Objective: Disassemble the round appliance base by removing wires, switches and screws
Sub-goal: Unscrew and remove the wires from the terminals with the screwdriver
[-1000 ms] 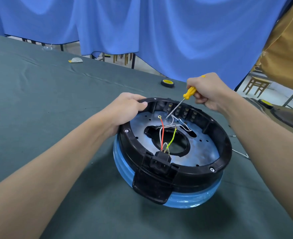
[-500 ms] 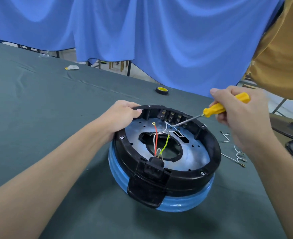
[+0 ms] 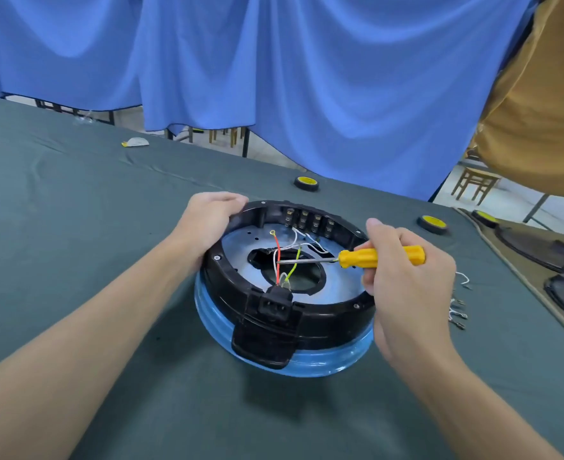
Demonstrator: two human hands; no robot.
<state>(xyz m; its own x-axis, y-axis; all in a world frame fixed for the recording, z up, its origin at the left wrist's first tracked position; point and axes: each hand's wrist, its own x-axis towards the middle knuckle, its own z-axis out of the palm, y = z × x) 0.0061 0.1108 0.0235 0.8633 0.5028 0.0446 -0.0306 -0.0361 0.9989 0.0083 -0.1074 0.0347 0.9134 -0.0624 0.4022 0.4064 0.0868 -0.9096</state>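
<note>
Blue curtains (image 3: 274, 78) hang behind a worktop (image 3: 75, 227) draped in dark green cloth. Near its middle sits the round base (image 3: 307, 322), open side up, a black ring over a blue band, with a black socket (image 3: 275, 302) on its near rim. The left hand (image 3: 207, 220) grips the far-left rim, fingers curled over the edge. The right hand (image 3: 406, 287) is wrapped round the yellow handle of a screwdriver (image 3: 381, 257), thumb raised. The shaft lies nearly level across the central opening, pointing left, with the tip at the red wire (image 3: 278, 257); whether it touches I cannot tell. A yellow-green wire (image 3: 294, 268) also rises from the socket, and white wires (image 3: 318, 249) run toward a row of terminals (image 3: 308, 222) inside the far rim. Loose wires (image 3: 458, 310) lie on the cloth just right of the right hand. A tape roll (image 3: 306, 183) sits beyond the base toward the far edge, and a second roll (image 3: 432, 224) lies farther right. Dark round parts (image 3: 539, 247) lie at the right edge, and a person in a mustard shirt (image 3: 539, 111) stands past the far right corner.
</note>
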